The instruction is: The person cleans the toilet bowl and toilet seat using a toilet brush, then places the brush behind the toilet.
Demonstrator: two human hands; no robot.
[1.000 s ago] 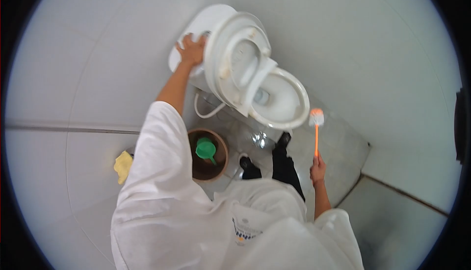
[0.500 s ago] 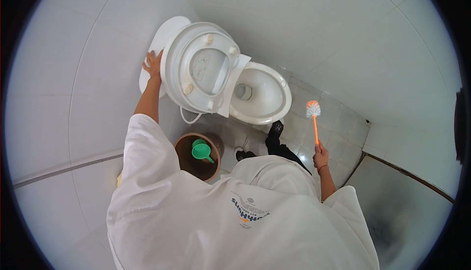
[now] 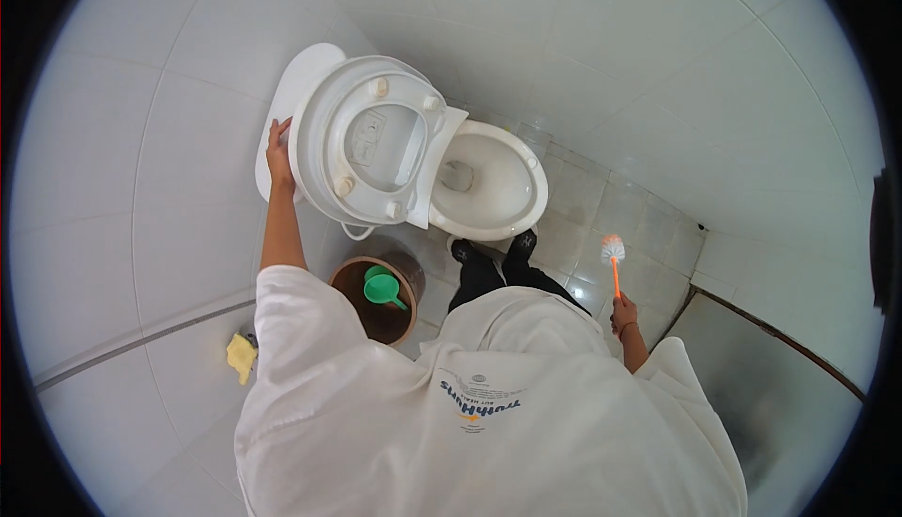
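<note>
My left hand (image 3: 279, 155) rests at the white cistern (image 3: 305, 71), beside the rim of the raised toilet lid and seat (image 3: 324, 146). Its fingers are stretched out, partly against the lid's edge, and hold nothing that I can see. My right hand (image 3: 624, 316) is closed around the orange handle of a toilet brush (image 3: 614, 252), bristles pointing up and away from me. The brush is off to the right of the toilet bowl (image 3: 503, 184), apart from it. Inside the bowl some water shows at the drain.
A brown bucket (image 3: 412, 277) with green dippers (image 3: 381, 289) inside stands left of my legs. A yellow cloth (image 3: 241, 356) hangs at the left wall. My black shoes (image 3: 520, 246) are close to the bowl's front. A door (image 3: 752, 385) is at the lower right.
My right hand and the toilet brush are lower in the view. My left hand has shifted along the cistern beside the lid. My feet have moved closer to the bowl, and more yellow cloth shows.
</note>
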